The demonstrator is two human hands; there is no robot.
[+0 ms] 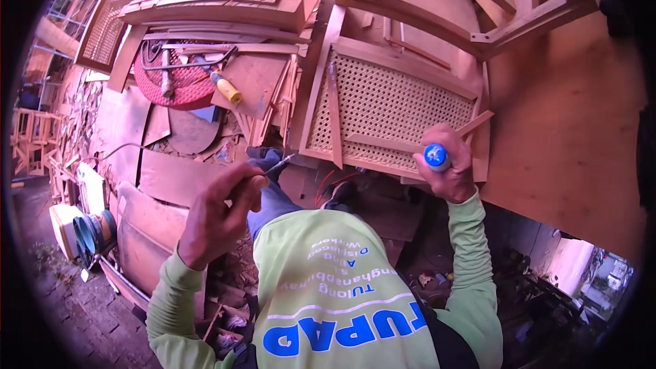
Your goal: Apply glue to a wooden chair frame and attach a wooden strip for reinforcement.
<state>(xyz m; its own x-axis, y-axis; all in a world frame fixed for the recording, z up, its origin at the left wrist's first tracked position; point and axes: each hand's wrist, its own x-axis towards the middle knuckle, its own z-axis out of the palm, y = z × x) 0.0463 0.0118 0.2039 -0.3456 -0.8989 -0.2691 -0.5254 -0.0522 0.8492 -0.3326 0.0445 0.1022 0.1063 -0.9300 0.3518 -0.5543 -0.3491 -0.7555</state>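
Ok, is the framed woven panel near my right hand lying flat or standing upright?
Lying flat: the framed woven panel faces up, with thin wooden strips resting across it.

The right hand is clenched, the left hand half-curled.

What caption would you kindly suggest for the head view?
Right hand grips a blue-topped object at the near edge of a wood-framed cane panel.

There are two rectangular, wood-framed panels of woven cane, one pale cylindrical object with a round blue top, one yellow-handled hand tool, one round red textured pad and one light-green, long-sleeved shirt.
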